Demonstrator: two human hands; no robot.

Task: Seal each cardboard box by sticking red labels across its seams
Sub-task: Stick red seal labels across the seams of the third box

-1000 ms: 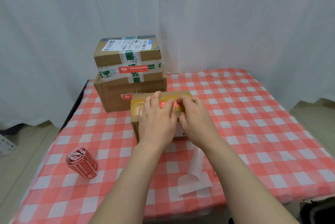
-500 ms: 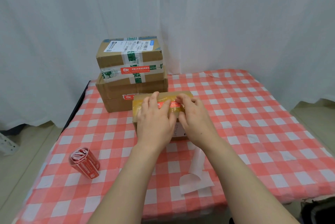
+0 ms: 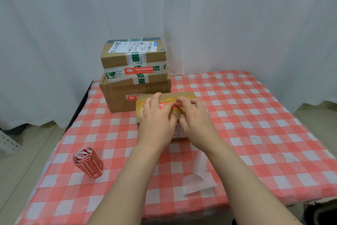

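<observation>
Centre frame: left hand (image 3: 156,121) and right hand (image 3: 197,120), fingers (image 3: 154,99) pressing, not gripping, smooth a red paper label (image 3: 165,105) onto a brown cardboard box (image 3: 183,95)

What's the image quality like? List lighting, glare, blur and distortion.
Head view: soft, even lighting, hardly any shadows; slight sheen on the small taped box; wide-angle lens bows the edges of the checked tablecloth; bottom corners smeared; print on the shipping label too small to read.

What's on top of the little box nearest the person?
A red label lies over its glossy brown tape, with the left hand and right hand pressing it down. The fingers hide the label's right part and whatever lies beneath them.
</observation>
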